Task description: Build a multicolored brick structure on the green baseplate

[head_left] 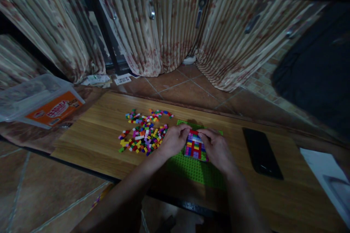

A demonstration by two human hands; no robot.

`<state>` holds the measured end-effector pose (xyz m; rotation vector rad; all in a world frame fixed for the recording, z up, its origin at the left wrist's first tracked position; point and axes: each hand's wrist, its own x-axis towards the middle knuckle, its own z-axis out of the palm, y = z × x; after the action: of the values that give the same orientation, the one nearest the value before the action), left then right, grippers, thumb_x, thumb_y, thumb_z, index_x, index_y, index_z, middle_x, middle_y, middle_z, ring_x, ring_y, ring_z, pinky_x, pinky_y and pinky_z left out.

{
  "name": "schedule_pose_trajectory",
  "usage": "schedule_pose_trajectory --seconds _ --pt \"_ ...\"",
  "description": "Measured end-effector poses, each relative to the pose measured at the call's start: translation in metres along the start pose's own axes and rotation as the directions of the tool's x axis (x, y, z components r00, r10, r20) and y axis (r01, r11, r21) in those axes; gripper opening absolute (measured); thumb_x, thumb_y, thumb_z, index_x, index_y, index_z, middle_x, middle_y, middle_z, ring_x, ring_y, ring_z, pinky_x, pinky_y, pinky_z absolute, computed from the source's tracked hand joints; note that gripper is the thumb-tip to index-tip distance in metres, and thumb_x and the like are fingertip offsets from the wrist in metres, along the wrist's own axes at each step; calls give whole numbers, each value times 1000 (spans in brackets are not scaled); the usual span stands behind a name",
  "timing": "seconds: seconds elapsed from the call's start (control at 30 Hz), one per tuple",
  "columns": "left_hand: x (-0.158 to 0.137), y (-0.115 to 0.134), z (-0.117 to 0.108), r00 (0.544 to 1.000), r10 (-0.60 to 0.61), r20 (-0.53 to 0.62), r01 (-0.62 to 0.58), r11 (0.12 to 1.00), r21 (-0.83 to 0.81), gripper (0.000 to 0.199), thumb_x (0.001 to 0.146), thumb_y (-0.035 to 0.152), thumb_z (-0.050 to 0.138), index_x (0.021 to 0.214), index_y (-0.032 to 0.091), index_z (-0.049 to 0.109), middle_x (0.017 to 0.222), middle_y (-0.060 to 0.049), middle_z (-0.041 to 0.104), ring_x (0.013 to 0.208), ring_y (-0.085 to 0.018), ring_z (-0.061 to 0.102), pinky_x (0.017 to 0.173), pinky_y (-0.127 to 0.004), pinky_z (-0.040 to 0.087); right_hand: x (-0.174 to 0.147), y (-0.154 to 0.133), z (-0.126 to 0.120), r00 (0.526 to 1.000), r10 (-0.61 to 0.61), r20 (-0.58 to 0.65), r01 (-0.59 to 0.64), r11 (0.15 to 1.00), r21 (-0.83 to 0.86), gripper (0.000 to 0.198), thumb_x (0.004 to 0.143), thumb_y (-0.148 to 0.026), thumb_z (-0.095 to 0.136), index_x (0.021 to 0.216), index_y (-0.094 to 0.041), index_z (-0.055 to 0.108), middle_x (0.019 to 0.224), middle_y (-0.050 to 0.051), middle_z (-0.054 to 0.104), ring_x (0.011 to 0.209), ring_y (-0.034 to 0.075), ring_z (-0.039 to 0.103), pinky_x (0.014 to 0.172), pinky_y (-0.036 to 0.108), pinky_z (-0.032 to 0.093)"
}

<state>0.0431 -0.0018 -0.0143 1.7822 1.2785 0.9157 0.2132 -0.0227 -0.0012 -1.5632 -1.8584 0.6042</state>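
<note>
A flat block of multicoloured toy bricks, with a red figure among its rows, sits over the green studded baseplate. My left hand is closed at its upper left corner, thumb and fingers bent together. On the opposite side, my right hand grips the upper right edge, with its fingertips on the top rows. Whether a small loose brick is pinched under the fingertips is hidden. Left of my left hand lies a spread of loose coloured bricks.
A black phone-like slab lies on the wooden board to the right, with a white sheet beyond it. At the far left stands a clear plastic box with an orange label. Striped curtains hang behind.
</note>
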Motion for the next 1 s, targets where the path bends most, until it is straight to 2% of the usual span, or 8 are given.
schedule_pose_trajectory --seconds 0.2,0.5,0.73,1.0 --pt "-1 -1 1 1000 6 29 -6 1000 -20 30 92 32 46 90 17 72 70 1 66 64 -12 58 60 -22 45 0 1 0 1000 17 -7 -17 999 31 29 90 -35 47 94 -21 72 96 7 72 94 23 63 87 38 46" --pt "0 -1 2 1000 -26 5 26 997 -72 28 90 29 49 88 17 74 74 -1 71 70 -14 62 62 -22 48 1 3 2 998 61 9 -62 993 103 29 88 -35 48 95 -22 73 98 6 74 90 21 66 84 36 49" --pt "0 -4 8 997 -38 -69 28 990 -140 24 88 25 53 93 19 76 91 -3 76 79 -16 69 73 -25 54 1 4 3 998 67 16 -68 988 135 30 88 -37 49 94 -22 74 98 7 74 89 22 67 84 37 50" --pt "-2 -5 9 996 -6 -84 -1 997 -82 23 88 24 53 89 20 76 83 -1 76 75 -15 69 70 -24 53 -1 7 6 994 111 4 -110 975 191 30 87 -38 51 97 -23 74 100 6 75 92 22 68 85 37 51"
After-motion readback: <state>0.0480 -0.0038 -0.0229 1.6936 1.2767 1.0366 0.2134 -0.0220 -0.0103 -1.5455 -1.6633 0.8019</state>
